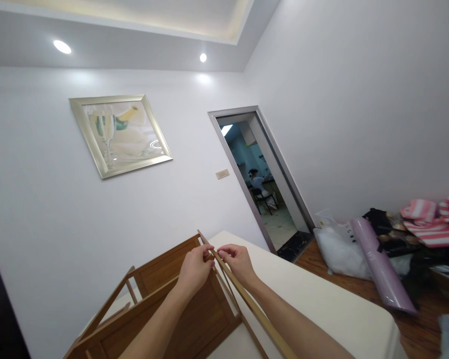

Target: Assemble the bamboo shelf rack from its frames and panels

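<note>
A brown wooden furniture frame (205,311) with panels and thin rails lies on the cream-white tabletop (303,299). My left hand (195,265) is closed around the edge of the frame, near the middle of the view. On the other side of a long wooden rail (243,294), my right hand (239,262) is closed, its thumb and fingertips pinched together by the same spot. Whatever sits between the right fingertips is too small to make out. The two hands nearly meet over the rail's upper end.
On the floor to the right are a white plastic bag (340,252), a purple roll (383,269) and pink striped fabric (434,224). Beyond the doorway (265,179) a person sits on a chair. A framed picture (125,134) hangs on the wall.
</note>
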`<control>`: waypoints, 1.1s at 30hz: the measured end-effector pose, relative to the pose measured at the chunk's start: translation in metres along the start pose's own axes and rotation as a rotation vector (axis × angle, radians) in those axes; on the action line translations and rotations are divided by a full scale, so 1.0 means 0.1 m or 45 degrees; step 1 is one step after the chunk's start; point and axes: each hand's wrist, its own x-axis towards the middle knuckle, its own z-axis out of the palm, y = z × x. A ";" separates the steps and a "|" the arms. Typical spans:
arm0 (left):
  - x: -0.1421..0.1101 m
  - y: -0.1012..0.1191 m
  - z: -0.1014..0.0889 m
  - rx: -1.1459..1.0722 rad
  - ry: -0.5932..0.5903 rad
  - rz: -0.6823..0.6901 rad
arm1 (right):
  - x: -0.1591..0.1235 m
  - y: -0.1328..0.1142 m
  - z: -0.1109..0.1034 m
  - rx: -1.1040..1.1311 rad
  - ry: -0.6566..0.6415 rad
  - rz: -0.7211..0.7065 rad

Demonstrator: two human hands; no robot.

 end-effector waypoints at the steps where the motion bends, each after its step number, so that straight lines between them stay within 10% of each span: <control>1: 0.00 -0.01 0.00 -0.004 0.007 -0.005 | 0.00 0.00 0.00 -0.003 0.000 0.003; 33: 0.00 -0.09 -0.05 -0.064 -0.050 0.028 | 0.01 0.13 0.03 0.044 -0.024 0.067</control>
